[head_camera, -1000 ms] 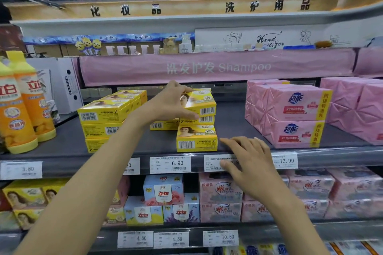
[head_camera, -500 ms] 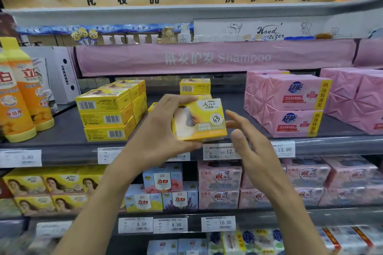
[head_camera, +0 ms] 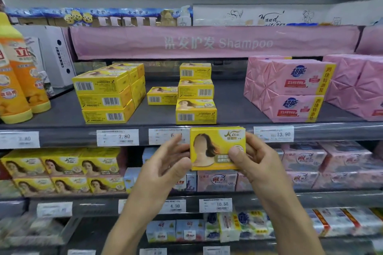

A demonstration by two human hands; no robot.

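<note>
head view, grey shop shelf [head_camera: 232,105], held yellow box [head_camera: 217,148]

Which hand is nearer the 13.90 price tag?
Right. The right hand grips the right edge of the yellow box, just below and left of the 13.90 tag. The left hand is at the box's left edge, farther away.

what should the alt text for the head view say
The left hand and right hand hold a yellow box face-on before a shop shelf, the right thumb on its front. Stacks of matching yellow boxes and pink wrapped packs stand on the shelf behind.
</note>
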